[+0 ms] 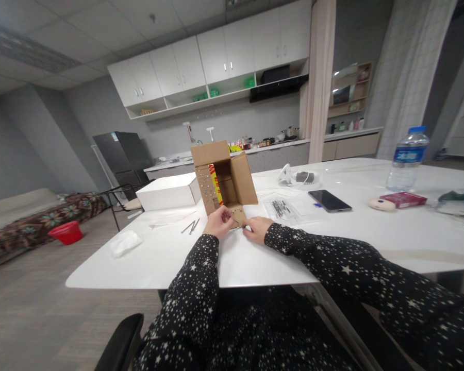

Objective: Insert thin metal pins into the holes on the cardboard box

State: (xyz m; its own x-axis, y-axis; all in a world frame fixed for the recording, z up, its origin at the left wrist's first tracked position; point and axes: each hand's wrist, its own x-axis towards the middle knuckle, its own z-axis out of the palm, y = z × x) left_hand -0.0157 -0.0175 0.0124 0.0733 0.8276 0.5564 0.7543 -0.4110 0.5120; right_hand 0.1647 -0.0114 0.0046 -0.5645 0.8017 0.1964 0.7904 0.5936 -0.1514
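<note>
Small cardboard carton (225, 178) is lying on its side near the front-left part of the white table (371, 232), open mouth facing the person, top flap standing up and a side flap swinging out to the right. Left hand (218, 221) is pinching the bottom flap (237, 213) w/ fingers closed on its left edge; right hand (257, 228) is resting on the tabletop just beside that flap, fingers curled narrow, tips touching or nearly touching the flap's right corner (can't tell if it's actually gripping).

Handling, as a judgement: the carton is looking light and probably empty inside, so it's likely sliding easily on the glossy tabletop. Thin corrugated board is stiff across the panels but bending readily at the flap creases; not fragile, though flaps could tear or crush if yanked. Best hold is probably the flap edges near the creases, or the two side walls.

Nearby: white box (168, 191) just left of the carton, metal pins (191, 226) by the left hand, smartphone (329, 200) and water bottle (407, 159) well apart to the right.
</note>
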